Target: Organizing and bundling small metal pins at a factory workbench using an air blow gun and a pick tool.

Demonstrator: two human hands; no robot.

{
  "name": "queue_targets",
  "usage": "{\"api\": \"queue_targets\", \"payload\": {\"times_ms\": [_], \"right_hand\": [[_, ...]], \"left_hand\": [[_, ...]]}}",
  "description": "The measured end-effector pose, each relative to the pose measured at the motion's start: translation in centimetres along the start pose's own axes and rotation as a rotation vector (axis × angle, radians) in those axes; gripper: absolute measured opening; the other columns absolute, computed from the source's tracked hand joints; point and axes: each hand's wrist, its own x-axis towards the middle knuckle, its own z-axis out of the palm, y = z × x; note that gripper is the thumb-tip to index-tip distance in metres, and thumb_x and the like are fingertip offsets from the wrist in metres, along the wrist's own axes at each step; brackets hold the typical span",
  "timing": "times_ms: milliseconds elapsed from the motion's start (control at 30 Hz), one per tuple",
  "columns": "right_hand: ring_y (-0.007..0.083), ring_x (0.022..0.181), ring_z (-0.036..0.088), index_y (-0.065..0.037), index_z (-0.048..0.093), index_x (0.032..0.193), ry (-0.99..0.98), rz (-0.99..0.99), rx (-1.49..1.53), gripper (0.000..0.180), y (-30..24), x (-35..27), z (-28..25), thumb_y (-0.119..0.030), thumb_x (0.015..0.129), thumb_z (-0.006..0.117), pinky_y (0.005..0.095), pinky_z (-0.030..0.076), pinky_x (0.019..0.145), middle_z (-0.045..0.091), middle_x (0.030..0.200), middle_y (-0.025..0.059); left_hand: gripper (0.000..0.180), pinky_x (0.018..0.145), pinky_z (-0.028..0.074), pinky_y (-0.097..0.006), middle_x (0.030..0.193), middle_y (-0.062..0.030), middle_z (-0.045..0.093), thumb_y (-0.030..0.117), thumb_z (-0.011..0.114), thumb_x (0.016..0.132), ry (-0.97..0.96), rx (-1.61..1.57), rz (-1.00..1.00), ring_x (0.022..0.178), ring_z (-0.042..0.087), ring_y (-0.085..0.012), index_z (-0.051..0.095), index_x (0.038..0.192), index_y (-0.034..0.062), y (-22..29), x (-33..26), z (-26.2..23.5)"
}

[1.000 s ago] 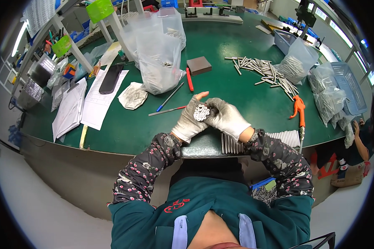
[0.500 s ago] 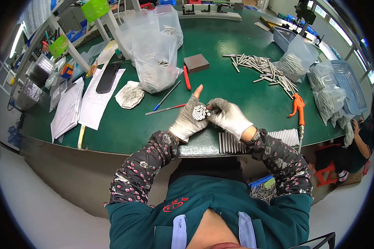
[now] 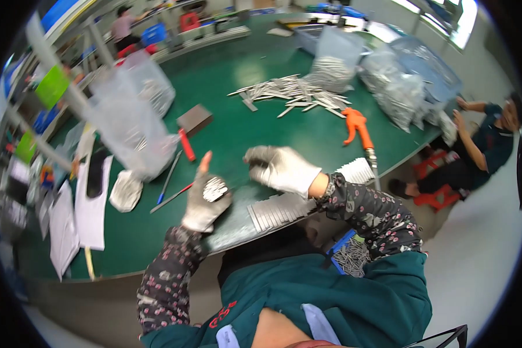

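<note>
My left hand [image 3: 206, 203], in a grey-white glove with the thumb bare, is closed round a bundle of metal rods [image 3: 215, 189], whose round ends face up. To its right, my right hand [image 3: 284, 169] hovers over the table in a similar glove. Its fingers are bent and blurred; whether anything is between them I cannot make out. Below the right hand, a row of metal rods [image 3: 278, 211] lies side by side near the table's front edge. More of these rods [image 3: 355, 170] show beyond my right wrist.
Loose rods [image 3: 290, 90] lie heaped farther back. Bags of rods [image 3: 130, 124] stand left, others at back right. An orange air gun [image 3: 358, 129], a brown block [image 3: 195, 119], a red-handled tool [image 3: 187, 145] and a pen [image 3: 169, 177] lie about. A co-worker [image 3: 484, 139] sits right.
My view has turned to the right. My right hand has parted from the bundle and moved rightward; the left hand still holds its rods.
</note>
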Motion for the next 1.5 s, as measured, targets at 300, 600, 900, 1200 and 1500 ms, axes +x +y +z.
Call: {"api": "queue_targets", "payload": {"times_ms": [300,600,900,1200,1500], "right_hand": [[0.0319,0.093,0.061,-0.007,0.064,0.100,0.271,0.994,-0.795,0.053,9.6,-6.5,-16.5,-0.051,0.072,0.055,0.0378,0.049,0.078,0.064,0.100,0.0157],[0.0302,0.083,0.063,-0.006,0.068,0.089,0.312,1.161,-0.497,0.041,12.6,-6.9,-17.3,-0.037,0.062,0.062,0.0363,0.048,0.073,0.065,0.089,0.0177],[0.0094,0.040,0.038,0.003,0.047,0.114,0.409,0.441,1.144,0.041,4.7,-12.3,-18.2,-0.021,0.081,0.052,0.0242,0.031,0.038,0.039,0.057,-0.0016],[0.0320,0.091,0.059,0.012,0.046,0.118,-0.030,0.535,1.668,0.052,-3.4,-19.9,-7.6,-0.003,0.071,0.060,0.0394,0.049,0.077,0.058,0.104,0.0219],[0.0204,0.065,0.055,-0.001,0.051,0.111,0.579,0.312,1.305,0.041,-0.6,-16.6,-15.0,-0.033,0.085,0.058,0.0232,0.045,0.049,0.057,0.094,0.0151]], "left_hand": [[0.090,0.063,0.043,-0.017,0.077,0.0036,0.048,-0.013,0.058,0.061,0.004,0.110,0.130,0.065,0.048,-0.0053,0.025,0.142,0.0110,-0.9,-0.4,0.8],[0.090,0.064,0.044,-0.017,0.078,0.0027,0.049,-0.013,0.055,0.061,-0.006,0.120,0.121,0.066,0.050,-0.0061,0.019,0.142,0.0065,-0.9,-0.2,0.2],[0.090,0.065,0.043,-0.018,0.078,0.0020,0.051,-0.013,0.057,0.062,-0.052,0.098,0.066,0.068,0.050,-0.0065,0.021,0.142,0.0090,-0.1,0.0,0.3],[0.088,0.070,0.043,-0.019,0.080,0.0023,0.050,-0.010,0.061,0.064,-0.060,0.131,0.087,0.071,0.050,-0.0064,0.026,0.142,0.0125,0.2,0.0,0.4],[0.089,0.061,0.043,-0.017,0.074,0.0035,0.046,-0.012,0.056,0.061,0.020,0.153,0.133,0.063,0.048,-0.0060,0.023,0.141,0.0084,-1.7,-0.4,-0.4]]}}
